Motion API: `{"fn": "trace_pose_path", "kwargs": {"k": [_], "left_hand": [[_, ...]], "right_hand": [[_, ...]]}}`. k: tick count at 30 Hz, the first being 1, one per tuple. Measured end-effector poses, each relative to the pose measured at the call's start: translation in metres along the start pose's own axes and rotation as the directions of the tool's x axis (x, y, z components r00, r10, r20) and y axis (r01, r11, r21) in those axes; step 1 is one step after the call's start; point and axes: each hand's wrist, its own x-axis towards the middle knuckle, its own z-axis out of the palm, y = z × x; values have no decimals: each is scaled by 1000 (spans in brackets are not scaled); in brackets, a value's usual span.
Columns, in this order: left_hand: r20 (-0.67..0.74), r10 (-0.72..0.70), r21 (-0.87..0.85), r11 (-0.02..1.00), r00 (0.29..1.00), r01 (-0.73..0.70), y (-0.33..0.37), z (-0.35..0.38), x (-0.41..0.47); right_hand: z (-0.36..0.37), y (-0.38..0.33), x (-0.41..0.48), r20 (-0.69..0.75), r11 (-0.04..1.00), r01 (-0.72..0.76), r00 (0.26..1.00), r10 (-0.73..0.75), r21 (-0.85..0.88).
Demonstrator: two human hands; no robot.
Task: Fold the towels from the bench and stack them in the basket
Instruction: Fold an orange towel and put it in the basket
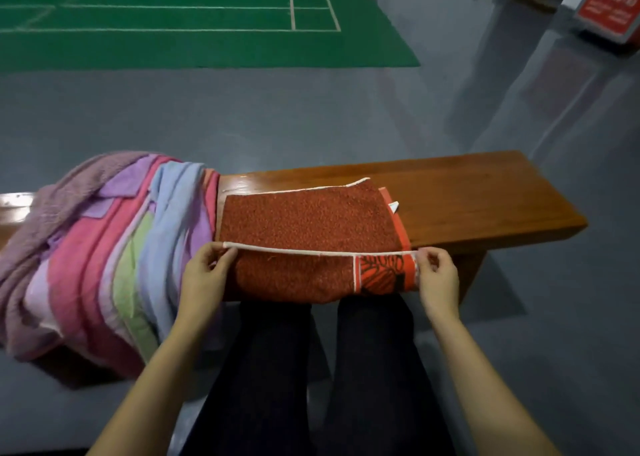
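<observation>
No text can be read anywhere. The red rectangular sign with a pale frame point(610, 7), at the upper right of the frame, carries white lettering too blurred to make out.

1. The wooden bench point(467, 196) is covered at its left by the pile of towels point(104, 247); only a glossy sliver shows at the frame's left edge.
2. The pile runs off the left edge; its layers hide one another, so their count cannot be told.
3. The red towel point(304, 220) hangs over the near edge; its lower end is hidden behind the person's legs point(311, 369).
4. The red sign point(609, 5) is cut by the right edge; its lettering is too blurred to read.
</observation>
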Motion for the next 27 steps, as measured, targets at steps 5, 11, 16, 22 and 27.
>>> {"fn": "trace_pose_path", "kwargs": {"k": [5, 11, 16, 22, 27], "left_hand": [[82, 71, 6, 997, 994, -72, 19, 7, 5], [88, 85, -8, 996, 993, -84, 26, 10, 12], [39, 10, 264, 964, 999, -20, 17, 3, 50], [36, -60, 651, 759, 998, 22, -1, 17, 106], [69, -208, 773, 630, 976, 80, 6, 26, 121]], "right_hand": [[46, -72, -47, 285, 911, 405, 885, -369, -80], [133, -110, -80, 637, 891, 434, 651, -414, 136], [178, -105, -57, 610, 863, 502, 668, -425, 52], [205, -89, -31, 658, 967, 255, 723, -209, 26], [204, -83, -28, 663, 968, 213, 707, -245, 131]]}}
